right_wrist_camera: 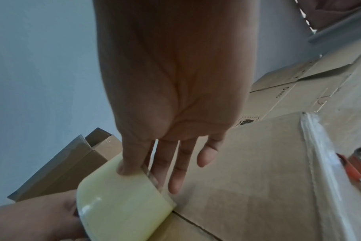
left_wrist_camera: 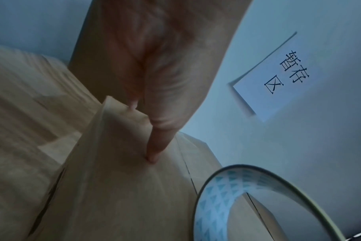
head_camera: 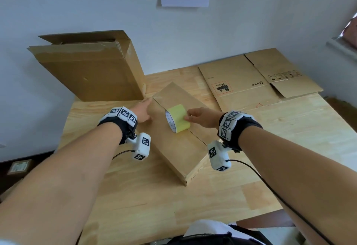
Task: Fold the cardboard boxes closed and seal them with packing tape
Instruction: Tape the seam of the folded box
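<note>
I have one box (head_camera: 179,128) folded shut in the middle of the counter (head_camera: 135,196), lying at a slant, with its centre seam running under the roll of tape (head_camera: 176,118). My left hand (head_camera: 142,111) lies flat on the far left part of the lid, fingers straight, pressing the flap down; the left wrist view shows a fingertip (left_wrist_camera: 153,156) on the cardboard near the corner. My right hand (head_camera: 201,117) has its grip on the roll, thumb on the outer face and fingers at the roll's right edge, and the roll stands on edge right over the seam.

As I judge it, the folding of this box is done and the taping is just starting: I see no strip laid along the seam yet, though clear tape would be hard to spot. A glossy strip does show along one edge in the right wrist view.

Left to do, by my count: two more pieces of cardboard. One flattened box (head_camera: 90,66) leans against the wall at the far left, and one flat sheet (head_camera: 251,78) lies at the far right. I count one roll and one pair of scissors (right_wrist_camera: 354,166), orange-handled, beside the box.
</note>
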A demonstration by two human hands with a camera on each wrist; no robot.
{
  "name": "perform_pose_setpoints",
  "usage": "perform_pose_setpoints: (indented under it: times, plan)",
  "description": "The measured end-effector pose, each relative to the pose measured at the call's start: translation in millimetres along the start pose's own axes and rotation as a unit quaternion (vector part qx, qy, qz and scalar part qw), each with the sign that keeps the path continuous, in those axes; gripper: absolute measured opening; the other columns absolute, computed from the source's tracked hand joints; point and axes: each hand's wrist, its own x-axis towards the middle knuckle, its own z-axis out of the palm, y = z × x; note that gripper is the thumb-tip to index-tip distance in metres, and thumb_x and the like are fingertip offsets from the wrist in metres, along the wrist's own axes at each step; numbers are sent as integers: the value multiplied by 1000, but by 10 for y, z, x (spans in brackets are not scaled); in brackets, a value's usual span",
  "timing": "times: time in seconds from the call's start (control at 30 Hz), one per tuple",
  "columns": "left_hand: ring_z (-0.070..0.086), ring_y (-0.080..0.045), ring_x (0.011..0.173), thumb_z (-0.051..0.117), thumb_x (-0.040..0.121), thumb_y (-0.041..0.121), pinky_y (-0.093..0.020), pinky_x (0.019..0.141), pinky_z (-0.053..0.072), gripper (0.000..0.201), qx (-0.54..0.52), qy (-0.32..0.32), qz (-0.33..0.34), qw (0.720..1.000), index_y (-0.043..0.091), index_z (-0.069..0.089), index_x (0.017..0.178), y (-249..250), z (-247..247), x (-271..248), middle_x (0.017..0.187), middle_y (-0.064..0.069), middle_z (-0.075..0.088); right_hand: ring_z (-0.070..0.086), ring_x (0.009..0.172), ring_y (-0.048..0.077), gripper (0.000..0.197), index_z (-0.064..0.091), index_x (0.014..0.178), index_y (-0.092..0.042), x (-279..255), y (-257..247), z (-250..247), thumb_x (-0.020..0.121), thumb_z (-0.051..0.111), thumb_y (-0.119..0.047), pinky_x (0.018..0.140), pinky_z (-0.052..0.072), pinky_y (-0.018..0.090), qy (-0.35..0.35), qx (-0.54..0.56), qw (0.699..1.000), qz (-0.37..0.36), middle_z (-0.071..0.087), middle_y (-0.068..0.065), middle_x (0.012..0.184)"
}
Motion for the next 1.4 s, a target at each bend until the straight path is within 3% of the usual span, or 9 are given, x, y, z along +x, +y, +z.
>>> perform_pose_setpoints:
  times: [0.17,0.4,0.47,0.53,0.67,0.8,1.0,1.17,1.4]
  plan:
    - [8,-21,147,67,84,42,-38,118,16,104,49,-52,37,997,14,-6,152,8,-119,152,160,-3,-5,57,103,17,38,55,114,-8,10,-17,-83,99,38,-40,99,34,31,-65,-16,998,6,66,2,102]
    - [5,-20,147,60,84,52,-38,119,13,104,50,-59,70,995,14,-10,151,-141,-48,201,159,0,-13,59,110,36,51,42,124,-2,96,-33,-125,97,41,-45,81,47,40,-108,15,993,52,68,11,109]
    - [4,-19,147,59,84,53,-39,119,12,104,53,-64,73,994,14,-11,151,-158,-49,219,159,1,-15,69,95,20,50,42,121,2,116,-13,-136,98,42,-42,80,50,41,-103,37,993,43,64,14,103]
    - [3,-18,147,56,85,54,-37,119,12,103,65,-70,72,993,13,-12,150,-155,-63,219,158,2,-17,69,83,5,45,45,111,4,138,11,-130,98,41,-40,72,46,29,-101,51,993,37,54,12,93]
    - [-2,-21,147,47,87,59,-35,118,7,98,103,-66,69,990,14,-13,151,-148,-33,169,158,2,-17,68,86,11,31,47,86,-12,130,79,-67,98,41,-40,75,39,28,-101,77,991,42,63,7,81]
    - [-8,-25,147,30,76,78,-49,117,5,104,194,-51,56,978,20,-13,151,-126,7,158,158,7,-17,70,91,14,26,46,83,-19,115,82,-50,98,41,-40,76,38,31,-101,91,990,39,46,9,83]
    - [-10,-20,147,24,87,71,-52,116,-6,85,224,-34,72,971,27,-12,150,-120,105,103,156,14,-19,60,85,24,34,47,91,-12,148,88,-39,95,43,-46,77,37,34,-106,94,988,58,66,9,84]
    - [-11,-20,146,18,96,59,-51,114,-11,66,217,-11,113,969,31,-6,151,-96,192,9,158,12,-12,68,98,22,32,35,74,-19,141,56,-16,98,41,-39,74,38,32,-80,94,990,64,48,5,75]
    - [15,-30,142,31,100,37,-42,116,18,60,193,1,102,976,15,12,152,80,139,85,159,-6,9,70,87,12,24,43,88,-16,139,41,-2,98,42,-38,61,36,24,-70,102,990,61,38,11,84]
